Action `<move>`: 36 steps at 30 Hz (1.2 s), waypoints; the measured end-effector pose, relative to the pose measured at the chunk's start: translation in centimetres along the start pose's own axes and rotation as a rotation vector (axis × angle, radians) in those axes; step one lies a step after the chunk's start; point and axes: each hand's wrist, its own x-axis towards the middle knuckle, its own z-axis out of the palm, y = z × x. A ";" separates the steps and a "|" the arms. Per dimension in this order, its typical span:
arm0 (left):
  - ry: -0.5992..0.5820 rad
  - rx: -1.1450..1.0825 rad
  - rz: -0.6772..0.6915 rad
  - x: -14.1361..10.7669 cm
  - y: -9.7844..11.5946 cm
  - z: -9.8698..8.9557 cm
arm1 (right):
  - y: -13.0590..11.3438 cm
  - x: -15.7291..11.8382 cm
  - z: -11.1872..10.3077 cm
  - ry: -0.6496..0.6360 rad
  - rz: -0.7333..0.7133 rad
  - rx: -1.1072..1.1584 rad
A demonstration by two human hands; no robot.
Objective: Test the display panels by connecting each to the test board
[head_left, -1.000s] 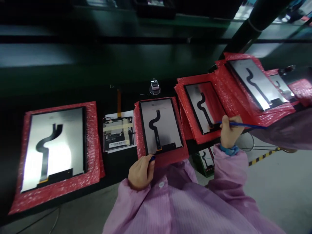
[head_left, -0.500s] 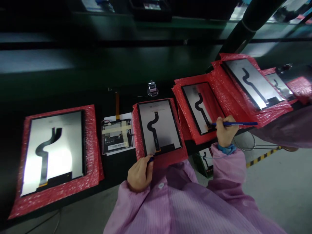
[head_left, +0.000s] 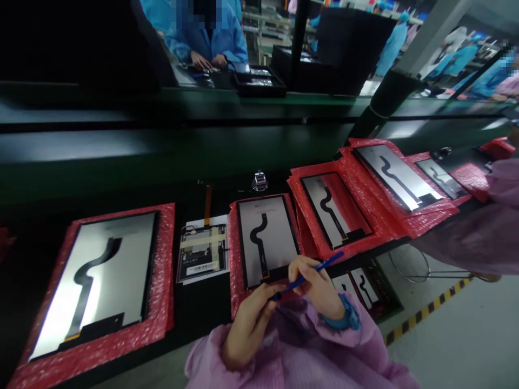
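Observation:
Pinched in my right hand (head_left: 318, 286) is a blue pen (head_left: 332, 261), slanting down to the left. My left hand (head_left: 252, 316) is closed on a small dark blue pen cap (head_left: 276, 296), and the pen's tip end is at or very near it; whether the tip is inside I cannot tell. Both hands are over the near edge of a display panel (head_left: 279, 232), which has a wavy black flex cable (head_left: 259, 243) on its back and lies on red bubble wrap (head_left: 236, 259). A blue wrist strap (head_left: 343, 316) circles my right wrist.
Another panel (head_left: 133, 270) lies on red wrap at left, beside an opened device with taped parts (head_left: 203, 253). More panels (head_left: 334, 210) lie to the right. A metal tally counter (head_left: 259, 181) stands behind. Across the bench, a person's hands (head_left: 206, 60) are at work; a pink sleeve (head_left: 458, 237) is at right.
My right hand has moved left with the pen, from the panel on the right to my left hand. The view has tilted up, showing people across the bench.

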 end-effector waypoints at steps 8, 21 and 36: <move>0.023 -0.057 -0.054 -0.4 -0.8 -0.2 | 0.3 0.6 1.6 -0.019 0.087 -0.177; 0.079 -0.345 -0.102 -0.9 0.5 -0.9 | -0.2 2.5 6.2 -0.438 -0.147 -0.526; 0.370 0.963 -0.454 13.4 -6.3 -11.5 | -2.1 15.0 1.3 0.262 -0.415 -1.781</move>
